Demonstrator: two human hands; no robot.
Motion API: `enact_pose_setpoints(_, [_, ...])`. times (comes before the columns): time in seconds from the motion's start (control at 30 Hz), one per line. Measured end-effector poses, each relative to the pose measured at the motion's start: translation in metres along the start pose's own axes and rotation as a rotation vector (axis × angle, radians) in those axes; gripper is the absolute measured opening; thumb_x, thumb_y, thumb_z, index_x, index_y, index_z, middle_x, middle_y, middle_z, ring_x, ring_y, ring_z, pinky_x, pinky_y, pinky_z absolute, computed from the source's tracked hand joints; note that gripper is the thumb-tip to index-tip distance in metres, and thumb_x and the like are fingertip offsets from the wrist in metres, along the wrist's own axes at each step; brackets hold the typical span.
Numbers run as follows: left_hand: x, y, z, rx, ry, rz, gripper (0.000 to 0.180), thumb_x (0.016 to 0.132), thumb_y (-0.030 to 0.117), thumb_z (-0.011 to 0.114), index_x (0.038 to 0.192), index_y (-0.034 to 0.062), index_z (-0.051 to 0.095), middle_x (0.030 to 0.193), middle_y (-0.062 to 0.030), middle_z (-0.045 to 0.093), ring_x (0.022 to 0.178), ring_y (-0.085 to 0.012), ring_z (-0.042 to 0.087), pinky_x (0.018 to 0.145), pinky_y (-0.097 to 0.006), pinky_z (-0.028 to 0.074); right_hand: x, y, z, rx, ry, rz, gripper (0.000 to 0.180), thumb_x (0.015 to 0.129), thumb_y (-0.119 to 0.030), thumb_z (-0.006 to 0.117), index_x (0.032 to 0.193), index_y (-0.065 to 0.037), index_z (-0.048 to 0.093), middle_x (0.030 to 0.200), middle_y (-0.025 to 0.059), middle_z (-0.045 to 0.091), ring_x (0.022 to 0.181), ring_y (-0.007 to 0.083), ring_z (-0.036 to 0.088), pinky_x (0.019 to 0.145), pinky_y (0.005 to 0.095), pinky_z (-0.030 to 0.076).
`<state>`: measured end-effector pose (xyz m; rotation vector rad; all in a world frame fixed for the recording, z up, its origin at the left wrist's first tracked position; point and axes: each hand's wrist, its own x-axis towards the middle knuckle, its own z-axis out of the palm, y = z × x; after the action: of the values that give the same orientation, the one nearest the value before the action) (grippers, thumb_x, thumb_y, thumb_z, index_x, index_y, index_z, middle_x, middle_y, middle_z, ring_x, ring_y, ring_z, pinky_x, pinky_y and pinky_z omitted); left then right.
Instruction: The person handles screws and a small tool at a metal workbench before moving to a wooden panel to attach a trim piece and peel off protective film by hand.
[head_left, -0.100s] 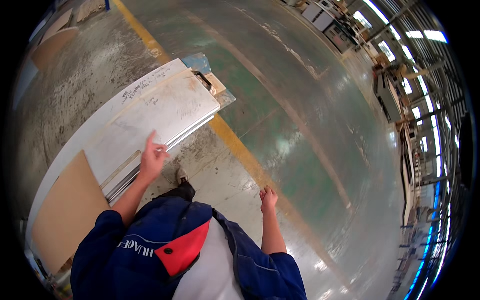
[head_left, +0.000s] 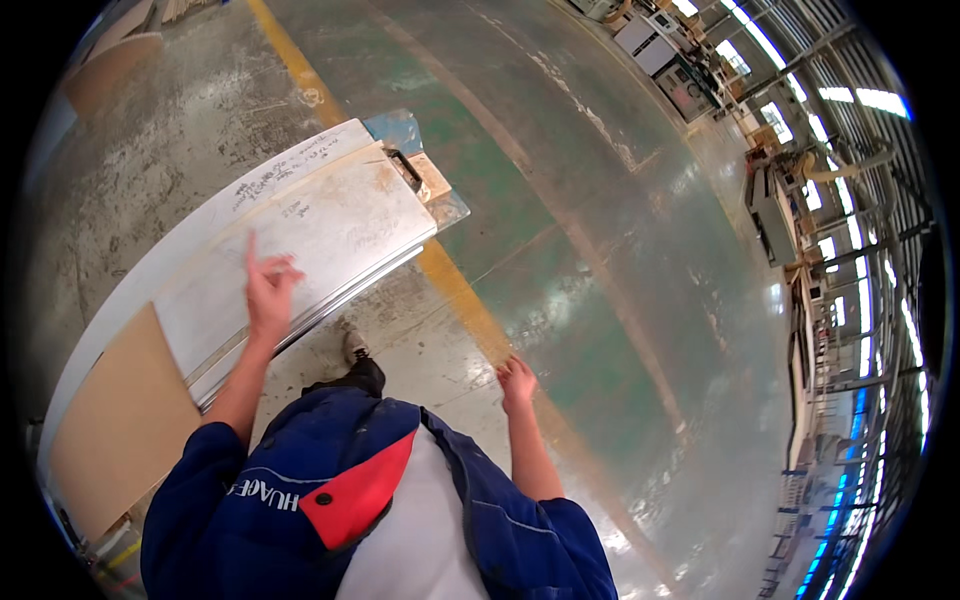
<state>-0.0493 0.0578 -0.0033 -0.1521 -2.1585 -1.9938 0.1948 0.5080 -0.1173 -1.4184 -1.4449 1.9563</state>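
Note:
A stack of large white panels [head_left: 330, 215] lies on a low cart at my left, its top sheet marked with dark scribbles. My left hand [head_left: 266, 288] hovers over the top panel near its front edge, index finger pointing up, other fingers loosely spread, holding nothing. My right hand [head_left: 516, 381] hangs at my side over the floor, fingers curled, nothing in it. A brown board [head_left: 115, 420] lies on the near end of the stack.
A blue and grey pallet-truck end [head_left: 415, 160] with a black handle sticks out beyond the panels. A yellow floor line [head_left: 470, 300] runs diagonally past my shoe [head_left: 355, 345]. Machines and workbenches [head_left: 780, 210] line the far right under windows.
My left hand has lifted slightly over the top panel with the index finger raised. My right hand stays at my side.

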Motion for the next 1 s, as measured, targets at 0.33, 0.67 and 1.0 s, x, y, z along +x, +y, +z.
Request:
enact_pose_setpoints(0.33, [0.148,0.035,0.011,-0.006,0.278,-0.074,0.075,0.106,0.001,0.06,0.169,0.0046,0.019,0.127,-0.021,0.071,0.095,-0.0207,0.076,0.092,-0.032,0.061,0.046,-0.099,0.195,-0.496,-0.516,-0.249,0.043,0.104,-0.017,0.067,0.14,0.006,0.064,0.113,0.0156,0.078,0.095,0.0182,0.074,0.087,0.0326,0.059])
enact_pose_setpoints(0.67, [0.027,0.006,0.072,0.179,0.45,-0.613,0.077,0.106,0.01,0.065,0.17,0.0081,0.023,0.124,-0.0201,0.07,0.098,-0.0231,0.075,0.089,-0.034,0.063,0.192,-0.138,0.341,-0.731,-0.826,-0.507,0.041,0.094,-0.017,0.072,0.131,0.001,0.072,0.107,0.0193,0.08,0.099,0.0267,0.079,0.087,0.0377,0.06])
enact_pose_setpoints(1.0, [-0.152,0.003,0.103,0.419,0.776,-0.782,0.081,0.103,0.011,0.069,0.17,0.0089,0.022,0.112,-0.0221,0.074,0.088,-0.0228,0.077,0.076,-0.032,0.064,0.238,-0.158,0.464,-0.863,-1.029,-0.854,0.029,0.09,-0.016,0.073,0.117,-0.005,0.078,0.102,0.0189,0.08,0.091,0.0385,0.077,0.083,0.0457,0.061])
